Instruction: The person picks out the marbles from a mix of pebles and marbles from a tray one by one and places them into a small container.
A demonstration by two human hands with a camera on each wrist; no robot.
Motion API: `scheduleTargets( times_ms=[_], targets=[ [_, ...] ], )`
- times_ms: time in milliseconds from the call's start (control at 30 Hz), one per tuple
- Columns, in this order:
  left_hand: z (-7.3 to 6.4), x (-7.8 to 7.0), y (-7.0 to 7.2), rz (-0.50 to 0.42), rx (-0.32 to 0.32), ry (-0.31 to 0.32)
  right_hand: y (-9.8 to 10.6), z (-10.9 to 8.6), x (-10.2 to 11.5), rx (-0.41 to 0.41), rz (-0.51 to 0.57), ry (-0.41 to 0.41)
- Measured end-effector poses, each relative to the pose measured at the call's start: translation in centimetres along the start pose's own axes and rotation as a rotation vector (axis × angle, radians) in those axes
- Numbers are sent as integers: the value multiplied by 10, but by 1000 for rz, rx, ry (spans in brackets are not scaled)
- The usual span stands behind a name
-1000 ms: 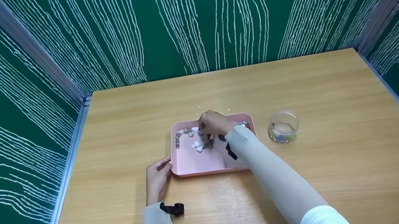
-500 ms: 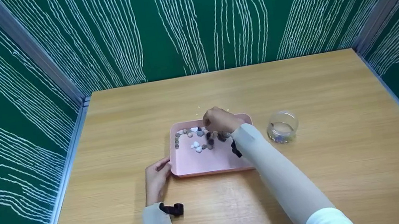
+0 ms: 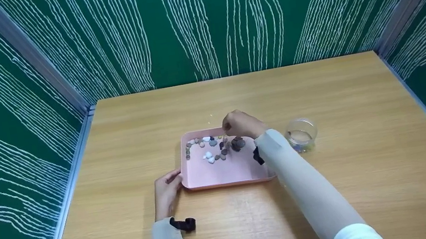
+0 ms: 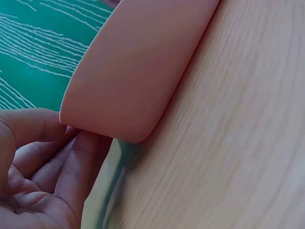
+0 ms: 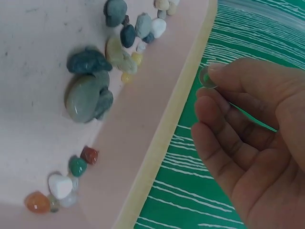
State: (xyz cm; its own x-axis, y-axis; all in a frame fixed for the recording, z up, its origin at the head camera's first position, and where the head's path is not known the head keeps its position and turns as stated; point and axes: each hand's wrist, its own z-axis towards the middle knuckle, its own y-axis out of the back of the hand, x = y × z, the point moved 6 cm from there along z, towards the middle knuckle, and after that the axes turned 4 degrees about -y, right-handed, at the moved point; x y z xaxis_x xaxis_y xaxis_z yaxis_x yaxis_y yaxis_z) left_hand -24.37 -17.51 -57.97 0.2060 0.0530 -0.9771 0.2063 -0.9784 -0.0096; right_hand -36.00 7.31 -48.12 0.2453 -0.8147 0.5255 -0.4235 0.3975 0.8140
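A shallow pink tray lies on the table with stones set out in it. My left hand holds the tray's front left corner, fingertips at its rim and side wall in the left wrist view. Over the tray's back edge, my right hand pinches a small clear, greenish round glass piece between thumb and forefinger. Beneath that hand sit a cluster of larger dark stones, yellow stones and a red stone by a green one. White stones lie mid-tray.
A clear round jar with small coloured pieces at its bottom stands right of the tray on the wooden table. Tiny pale bits lie behind the tray. Green walls with white wavy lines enclose the table.
My right hand has moved right and slightly back from the tray's middle, uncovering dark and grey stones. The left hand stays at the tray's corner.
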Motion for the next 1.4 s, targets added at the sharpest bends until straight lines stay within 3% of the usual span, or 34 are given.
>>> scheduleTargets(
  times_ms=[233,467,767,1133,1400],
  targets=[
    [1,0,1,14,-7,-4,10,-8,-11,9,11,-54],
    [0,0,0,15,-20,-25,19,-16,-15,-38,-32,-17],
    [1,0,1,4,-8,-22,29,-28,-26,-21,-14,17],
    [0,0,1,15,-19,-12,45,-46,-41,-16,29,-18],
    [0,0,1,-21,8,-22,58,-59,-52,-51,-32,19]
  ],
)
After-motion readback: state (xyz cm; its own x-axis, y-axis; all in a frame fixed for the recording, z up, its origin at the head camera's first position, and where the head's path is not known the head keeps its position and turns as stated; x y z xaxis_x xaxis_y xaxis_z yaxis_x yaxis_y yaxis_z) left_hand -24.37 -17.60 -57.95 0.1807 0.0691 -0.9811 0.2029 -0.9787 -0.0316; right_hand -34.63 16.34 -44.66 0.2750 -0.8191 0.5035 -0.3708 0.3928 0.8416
